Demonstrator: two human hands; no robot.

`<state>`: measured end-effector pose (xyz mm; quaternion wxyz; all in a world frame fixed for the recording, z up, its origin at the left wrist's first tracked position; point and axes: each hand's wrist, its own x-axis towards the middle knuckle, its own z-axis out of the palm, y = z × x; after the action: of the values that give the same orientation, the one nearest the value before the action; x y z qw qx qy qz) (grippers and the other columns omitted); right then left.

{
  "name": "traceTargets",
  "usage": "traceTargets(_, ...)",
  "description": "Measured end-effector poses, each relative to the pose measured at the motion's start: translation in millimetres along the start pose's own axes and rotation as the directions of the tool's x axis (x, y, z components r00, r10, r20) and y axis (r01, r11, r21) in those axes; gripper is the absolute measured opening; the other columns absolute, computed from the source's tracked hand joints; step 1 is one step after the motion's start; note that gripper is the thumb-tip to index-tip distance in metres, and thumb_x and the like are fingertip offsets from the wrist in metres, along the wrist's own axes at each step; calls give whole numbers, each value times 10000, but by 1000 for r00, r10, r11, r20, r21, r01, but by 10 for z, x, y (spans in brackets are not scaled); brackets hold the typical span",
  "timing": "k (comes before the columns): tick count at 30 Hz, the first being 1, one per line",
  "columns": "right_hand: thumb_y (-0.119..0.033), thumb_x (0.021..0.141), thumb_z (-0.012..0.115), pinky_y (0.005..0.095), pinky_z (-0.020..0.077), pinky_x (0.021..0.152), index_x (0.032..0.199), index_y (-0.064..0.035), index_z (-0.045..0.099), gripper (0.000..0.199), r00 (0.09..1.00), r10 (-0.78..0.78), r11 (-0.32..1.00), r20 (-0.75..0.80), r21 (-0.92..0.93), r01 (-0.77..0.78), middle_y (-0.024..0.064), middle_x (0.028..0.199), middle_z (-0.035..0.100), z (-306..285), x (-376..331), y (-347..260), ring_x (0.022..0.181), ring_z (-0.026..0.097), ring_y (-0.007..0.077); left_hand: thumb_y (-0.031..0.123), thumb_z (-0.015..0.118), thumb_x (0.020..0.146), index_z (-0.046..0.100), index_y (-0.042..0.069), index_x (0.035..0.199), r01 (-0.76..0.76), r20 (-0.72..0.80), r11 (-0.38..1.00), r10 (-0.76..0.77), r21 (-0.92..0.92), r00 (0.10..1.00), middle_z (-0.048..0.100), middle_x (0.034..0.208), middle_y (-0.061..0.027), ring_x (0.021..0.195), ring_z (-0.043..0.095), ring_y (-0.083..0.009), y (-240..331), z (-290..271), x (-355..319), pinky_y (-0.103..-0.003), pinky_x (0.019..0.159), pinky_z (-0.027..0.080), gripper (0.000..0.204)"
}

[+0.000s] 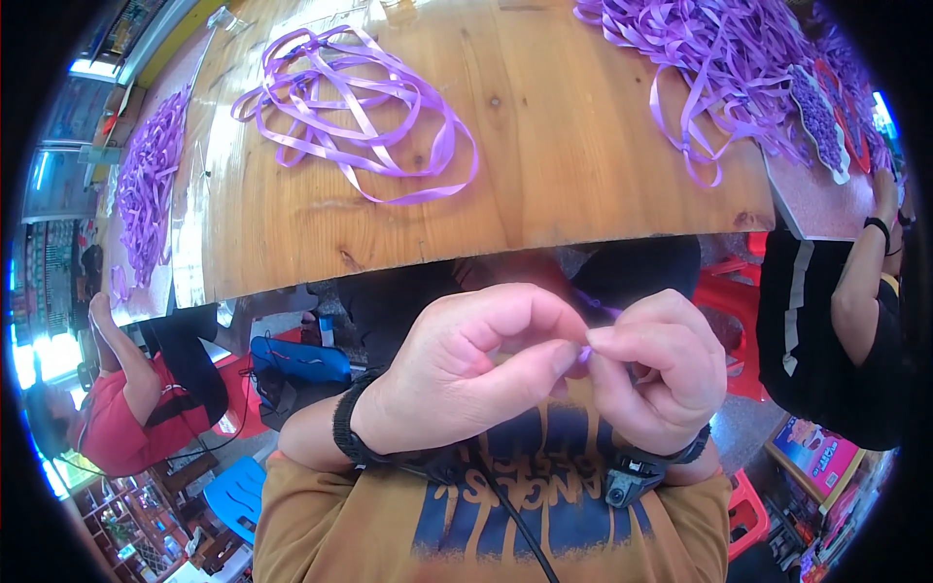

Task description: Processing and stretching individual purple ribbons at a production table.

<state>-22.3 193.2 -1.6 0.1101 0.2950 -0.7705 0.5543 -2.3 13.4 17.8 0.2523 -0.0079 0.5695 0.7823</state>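
Note:
My left hand [457,364] and my right hand [666,369] meet in front of my chest, below the table's near edge. Both are closed in a pinch, thumb against forefinger, on a purple ribbon [584,356]. Only a small bit of it shows between the fingertips, and another purple bit [597,306] sticks out just beyond them. The fingers cover the rest. On the wooden table [544,185] past my hands, a loose coil of purple ribbon loops [442,146] lies left of the middle.
A big heap of purple ribbons [705,58] covers the table's far right, beside a tray of small purple pieces [818,121]. More ribbons [151,185] lie at the left. People sit at both sides, one in a red shirt [131,423]. Red stools [724,311] stand at right.

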Motion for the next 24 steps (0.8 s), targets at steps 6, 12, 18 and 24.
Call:
traceTargets(6,37,609,726,242,379,411,828,-35,625,252,1000,8,1000,8,-13,-8,39,616,541,15,0,-12,477,508,138,1,504,855,547,-29,912,-47,0,990,47,131,999,575,840,-34,707,554,-61,-2,-23,15,-184,627,453,77)
traceTargets(12,16,626,728,257,328,413,822,-43,625,228,998,36,999,57,-37,-34,37,564,518,3,-6,-19,463,474,145,18,544,776,554,-10,823,-208,6,863,231,461,973,564,771,-32,654,513,-82,-34,-61,50,-225,570,404,55)
traceTargets(18,-3,653,737,266,369,438,839,-33,617,222,999,-28,1000,36,10,27,64,652,559,43,18,51,518,520,173,-11,553,689,560,0,770,-332,18,709,412,622,911,553,697,-72,621,535,-154,-42,-41,64,-251,564,416,81)
traceTargets(24,7,711,692,261,389,502,863,-25,590,185,994,73,989,80,125,-83,88,752,564,62,-22,12,604,520,171,-20,550,689,556,-1,769,-328,1,734,408,595,913,555,701,-68,615,538,-149,-57,-49,51,-253,561,418,82)
